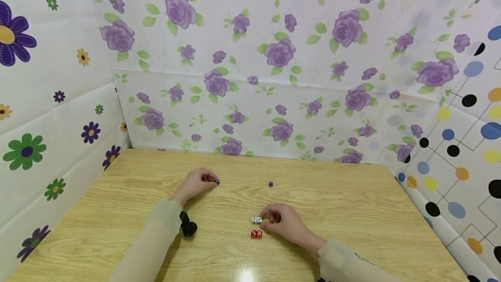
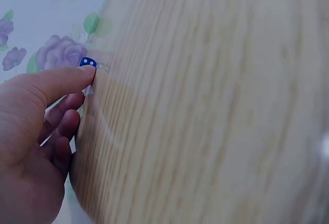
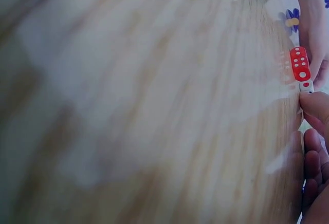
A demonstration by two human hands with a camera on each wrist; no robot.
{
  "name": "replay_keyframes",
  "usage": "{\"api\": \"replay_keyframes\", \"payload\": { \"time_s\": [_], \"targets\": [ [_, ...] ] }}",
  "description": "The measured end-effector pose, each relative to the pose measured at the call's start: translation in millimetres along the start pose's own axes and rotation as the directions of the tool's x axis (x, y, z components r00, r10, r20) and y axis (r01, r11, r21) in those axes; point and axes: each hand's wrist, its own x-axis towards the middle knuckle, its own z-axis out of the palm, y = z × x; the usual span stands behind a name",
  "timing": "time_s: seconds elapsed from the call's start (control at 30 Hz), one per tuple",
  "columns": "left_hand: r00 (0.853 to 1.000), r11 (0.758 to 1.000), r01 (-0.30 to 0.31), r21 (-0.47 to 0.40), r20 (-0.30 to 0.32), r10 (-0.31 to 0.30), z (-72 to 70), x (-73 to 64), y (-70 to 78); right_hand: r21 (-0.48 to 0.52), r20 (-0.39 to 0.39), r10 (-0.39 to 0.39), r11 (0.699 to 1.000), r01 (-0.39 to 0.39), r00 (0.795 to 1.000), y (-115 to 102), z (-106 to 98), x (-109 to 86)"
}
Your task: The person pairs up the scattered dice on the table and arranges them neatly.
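My left hand [image 1: 197, 182] pinches a blue die [image 1: 217, 182] between thumb and fingertips at the back left of the table; the left wrist view shows white pips on this blue die [image 2: 88, 62]. Nearer the middle, two white dice [image 1: 254, 219] sit side by side. My right hand [image 1: 285, 224] has its thumb and forefinger at the right one of that pair, its other fingers curled. Just in front lie two red dice [image 1: 256, 234], touching each other. In the right wrist view the thumb partly hides the white die [image 3: 306, 86] beside the red dice [image 3: 299, 63].
Another blue die [image 1: 271, 184] lies alone towards the back, right of my left hand. The wooden table [image 1: 332, 190] meets a flowered cloth [image 1: 254, 112] behind, with patterned cloths at both sides. A black wrist device [image 1: 188, 224] is strapped on the left sleeve.
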Motion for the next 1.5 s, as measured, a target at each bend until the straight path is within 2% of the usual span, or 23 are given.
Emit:
{"api": "replay_keyframes", "payload": {
  "time_s": [0.3, 0.47, 0.63, 0.9, 1.17, 1.5],
  "targets": [
    [0.999, 1.000, 0.020, 0.010, 0.029, -0.021, 9.7, -0.8, 12.8, 0.024, 0.007, 0.002, 1.000, -0.002, 1.000, 4, 1, 1.8],
    [0.999, 1.000, -0.001, 0.001, 0.048, 0.001, 15.2, -3.4, 17.1, 0.023, 0.009, 0.003, 1.000, -0.003, 1.000, 3, 1, 1.1],
    [0.999, 1.000, -0.018, 0.000, 0.049, 0.018, 21.7, -4.8, 20.2, 0.012, 0.012, 0.008, 1.000, -0.008, 1.000, 1, 0, 0.4],
    [0.999, 1.000, 0.004, -0.011, 0.047, -0.003, 28.0, -6.3, 25.6, 0.017, 0.014, 0.010, 1.000, -0.010, 1.000, 3, 1, 0.9],
    [0.996, 0.998, -0.053, 0.018, 0.074, 0.052, 43.6, -12.4, 38.0, 0.024, 0.013, 0.008, 1.000, -0.008, 1.000, 2, 0, 1.2],
    [0.985, 0.995, -0.102, -0.022, 0.139, 0.104, 62.6, -17.2, 52.7, 0.015, 0.004, 0.011, 1.000, -0.011, 1.000, 3, 1, 1.7]
  ]
}}
